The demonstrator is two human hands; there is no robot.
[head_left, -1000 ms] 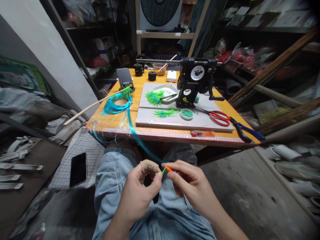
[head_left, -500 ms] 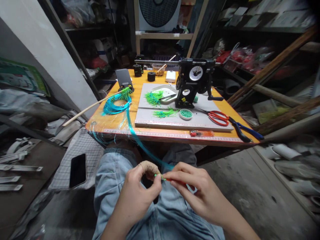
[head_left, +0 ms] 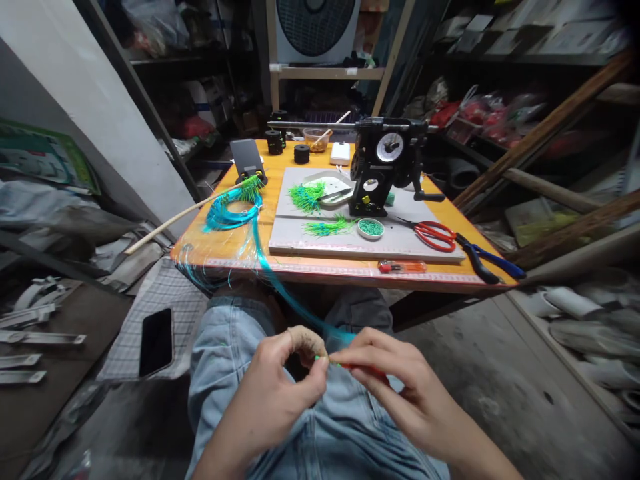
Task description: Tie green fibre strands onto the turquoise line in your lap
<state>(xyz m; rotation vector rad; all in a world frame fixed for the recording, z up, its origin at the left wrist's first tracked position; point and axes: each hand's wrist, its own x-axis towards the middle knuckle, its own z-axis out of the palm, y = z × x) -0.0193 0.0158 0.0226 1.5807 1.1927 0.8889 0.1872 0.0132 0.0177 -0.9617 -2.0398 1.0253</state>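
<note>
Both hands meet over my lap in blue jeans. My left hand (head_left: 280,393), its forefinger wrapped in tan tape, pinches a small green piece (head_left: 320,359). My right hand (head_left: 400,393) is closed on a thin orange-red tool (head_left: 363,367) whose tip touches that piece. A bundle of blue strands (head_left: 270,273) runs from the hands up over the table edge to a blue and green coil (head_left: 230,212) on the orange table (head_left: 225,247).
On the table lie a grey mat (head_left: 325,243), green tufts (head_left: 307,195), a dish of green beads (head_left: 371,228), a black geared machine with a dial (head_left: 385,167), red scissors (head_left: 437,235), blue pliers (head_left: 493,265). A phone (head_left: 156,340) rests on checked cloth left. Shelves crowd around.
Both hands dropped lower toward my lap and drew closer. The orange tool, first raised and visible, is now tucked under my right fingers against the green piece.
</note>
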